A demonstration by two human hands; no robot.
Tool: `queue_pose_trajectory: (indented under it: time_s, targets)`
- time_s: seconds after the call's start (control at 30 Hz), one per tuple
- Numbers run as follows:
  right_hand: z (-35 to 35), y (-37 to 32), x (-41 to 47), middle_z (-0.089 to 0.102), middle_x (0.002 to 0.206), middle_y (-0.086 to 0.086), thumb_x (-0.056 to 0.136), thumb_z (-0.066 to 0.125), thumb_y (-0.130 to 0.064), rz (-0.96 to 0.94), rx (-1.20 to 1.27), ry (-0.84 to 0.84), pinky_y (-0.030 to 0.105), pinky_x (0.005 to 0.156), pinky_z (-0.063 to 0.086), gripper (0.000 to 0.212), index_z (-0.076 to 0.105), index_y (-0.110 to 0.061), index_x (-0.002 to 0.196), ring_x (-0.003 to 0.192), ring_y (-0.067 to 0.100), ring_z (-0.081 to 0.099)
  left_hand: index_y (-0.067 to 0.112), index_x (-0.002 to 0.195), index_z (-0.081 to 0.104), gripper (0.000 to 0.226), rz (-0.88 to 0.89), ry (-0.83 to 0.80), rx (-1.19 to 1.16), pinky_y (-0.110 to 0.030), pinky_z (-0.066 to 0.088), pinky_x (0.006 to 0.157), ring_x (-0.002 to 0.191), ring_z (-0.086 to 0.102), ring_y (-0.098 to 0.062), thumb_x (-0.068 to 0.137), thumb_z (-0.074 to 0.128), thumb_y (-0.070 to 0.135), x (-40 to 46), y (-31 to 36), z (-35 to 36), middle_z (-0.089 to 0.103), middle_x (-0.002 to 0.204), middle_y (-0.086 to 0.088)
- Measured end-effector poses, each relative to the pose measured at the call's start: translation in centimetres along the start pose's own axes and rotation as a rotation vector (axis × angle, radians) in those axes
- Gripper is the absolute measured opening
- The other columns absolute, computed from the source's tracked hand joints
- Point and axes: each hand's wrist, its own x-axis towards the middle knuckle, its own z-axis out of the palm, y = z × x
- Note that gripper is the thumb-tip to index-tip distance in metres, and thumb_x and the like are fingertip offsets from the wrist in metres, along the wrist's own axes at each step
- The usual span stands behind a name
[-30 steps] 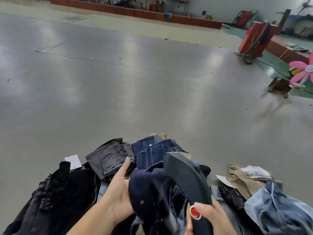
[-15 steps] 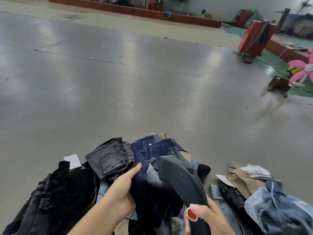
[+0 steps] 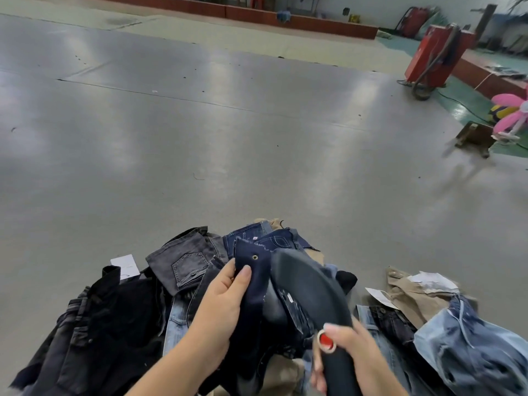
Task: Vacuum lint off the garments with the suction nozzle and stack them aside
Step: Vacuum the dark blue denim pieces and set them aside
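Right hand (image 3: 347, 350) wrapped round the nozzle (image 3: 311, 295) handle, thumb by the red button (image 3: 326, 340). Left hand (image 3: 221, 301) pinching the navy garment (image 3: 253, 284), thumb over its edge, nozzle mouth just beside the cloth. Risk here — loose fabric sucked into the mouth if held slack, or the pinch slipping and dropping it back into the pile (image 3: 183, 281) beneath, clean mixed with unclean. Right of that, light jeans (image 3: 468, 347) and tan cloth (image 3: 414, 292) lying close — no tidy stack visible, so easy to muddle. Farther off, bare grey floor (image 3: 200, 138).
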Motion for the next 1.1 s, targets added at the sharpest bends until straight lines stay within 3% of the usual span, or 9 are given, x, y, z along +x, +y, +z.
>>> queue_pose_trajectory:
  time_s: [0.13,0.27,0.4,0.47,0.53,0.67,0.83,1.0,1.1]
  targets:
    - [-0.7,0.0,-0.3,0.058,0.047,0.020,0.038,0.071,-0.024,0.057,-0.026,0.055,0.029,0.043,0.049,0.052,0.054,0.009,0.075,0.039,0.028,0.058,0.023,0.105,0.071,0.022,0.006,0.048,0.016,-0.031,0.052,0.065,0.080,0.071,-0.021,0.095,0.051,0.024,0.1,0.3,-0.2,0.075,0.098,-0.007]
    - [0.4,1.1,-1.0,0.063,0.065,0.032,0.038,0.075,-0.014,0.051,0.065,-0.071,0.023,0.050,0.051,0.080,0.060,-0.002,0.116,0.051,0.022,0.062,0.018,0.109,0.068,0.023,-0.069,0.055,-0.048,-0.031,0.054,0.064,0.081,0.072,-0.023,0.095,0.052,0.026,0.3,0.2,-0.2,0.074,0.101,-0.009]
    - [0.0,-0.5,-0.2,0.054,0.047,0.024,0.062,0.071,-0.019,0.089,0.066,-0.026,0.028,0.040,0.047,0.036,0.056,0.010,0.077,0.038,0.028,0.056,0.014,0.099,0.073,0.024,-0.057,-0.004,-0.058,-0.028,0.055,0.059,0.074,0.072,-0.022,0.083,0.059,0.025,0.0,0.0,-0.2,0.074,0.094,-0.013]
    - [-0.4,-1.2,0.1,0.053,0.044,0.019,0.062,0.067,-0.027,0.059,0.055,-0.072,0.031,0.043,0.047,0.036,0.055,0.007,0.065,0.038,0.027,0.055,0.011,0.088,0.075,0.028,-0.057,-0.005,-0.035,-0.027,0.053,0.058,0.068,0.069,-0.022,0.073,0.063,0.031,-0.1,0.1,-0.3,0.074,0.087,-0.013]
    - [-0.7,-0.7,0.0,0.059,0.046,0.022,0.051,0.067,-0.018,0.080,0.030,0.000,0.027,0.043,0.049,0.034,0.058,0.005,0.074,0.039,0.024,0.059,0.009,0.079,0.076,0.030,-0.044,0.020,0.015,-0.030,0.049,0.062,0.068,0.067,-0.024,0.069,0.066,0.036,0.0,0.1,-0.6,0.073,0.083,-0.016]
    - [0.5,0.9,-0.3,0.056,0.062,0.040,0.042,0.075,-0.013,0.077,0.161,-0.082,0.030,0.046,0.051,0.068,0.067,0.001,0.108,0.048,0.040,0.061,0.009,0.070,0.076,0.020,-0.053,-0.021,-0.006,-0.026,0.053,0.052,0.060,0.067,-0.022,0.069,0.066,0.026,0.0,0.4,-0.4,0.071,0.076,-0.016]
    - [0.1,-1.2,0.2,0.052,0.043,0.018,0.045,0.071,-0.028,0.110,0.118,-0.111,0.027,0.038,0.044,0.040,0.056,0.008,0.054,0.033,0.026,0.052,0.012,0.073,0.077,0.019,-0.098,-0.079,-0.022,-0.022,0.050,0.047,0.055,0.065,-0.019,0.071,0.065,0.026,-0.4,0.6,-0.6,0.071,0.073,-0.012]
    - [0.0,-0.9,0.6,0.051,0.034,0.012,0.043,0.048,0.008,0.094,0.035,0.170,0.020,0.030,0.039,0.009,0.055,0.002,0.044,0.024,0.013,0.050,0.011,0.074,0.077,0.017,-0.139,-0.160,0.003,-0.024,0.051,0.051,0.058,0.067,-0.021,0.071,0.066,0.023,-0.4,0.4,-0.8,0.071,0.077,-0.015]
    - [-0.2,-1.2,0.4,0.049,0.044,0.021,0.056,0.060,-0.014,0.128,0.053,0.111,0.025,0.035,0.042,0.023,0.054,0.007,0.048,0.032,0.026,0.050,0.013,0.076,0.076,0.009,-0.114,-0.266,0.237,-0.022,0.047,0.052,0.059,0.062,-0.019,0.070,0.074,0.019,-0.3,1.0,-1.8,0.069,0.076,-0.011]
